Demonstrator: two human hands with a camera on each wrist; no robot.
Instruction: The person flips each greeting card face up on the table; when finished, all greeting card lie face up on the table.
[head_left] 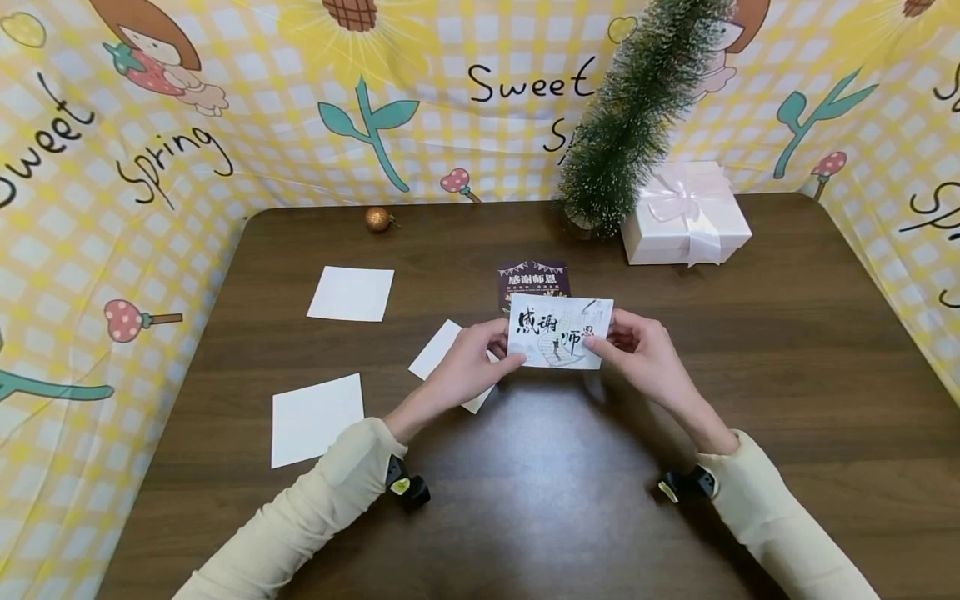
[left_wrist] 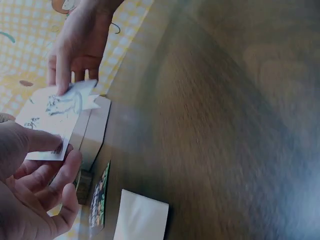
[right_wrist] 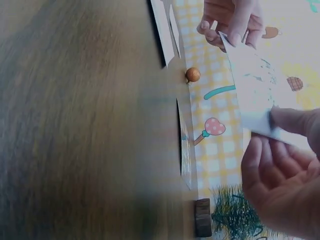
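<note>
Card [head_left: 559,332] in white, printed with bold black brush lettering and a faint drawing, is held up off the table [head_left: 787,350] between both hands, near the middle of the tabletop and face up toward the head camera. Its long axis runs left to right, so each short end meets one hand: the left hand [head_left: 471,360] pinches the left end, thumb on top and fingers beneath, and the right hand [head_left: 643,350] pinches the right end the same way. Both grips are closed on the card, and neither hand is nearer than the other; the card spans the gap between them. The left wrist view shows the card [left_wrist: 55,117] slanting away from the left hand's fingers [left_wrist: 50,175] toward the right hand [left_wrist: 80,42] at its far end. Just behind the card lies a dark purple card [head_left: 534,282], flat on the wood. Under and beside the left hand lies a white sheet [head_left: 438,354], with two more white sheets [head_left: 351,293] farther left. At the back of the table stand a small frosted green tree [head_left: 637,108], a white gift box [head_left: 686,215] tied with a pale ribbon, and, well apart to the left, a small copper ball [head_left: 377,219]. A yellow checked cloth [head_left: 112,208] walls in the table.
</note>
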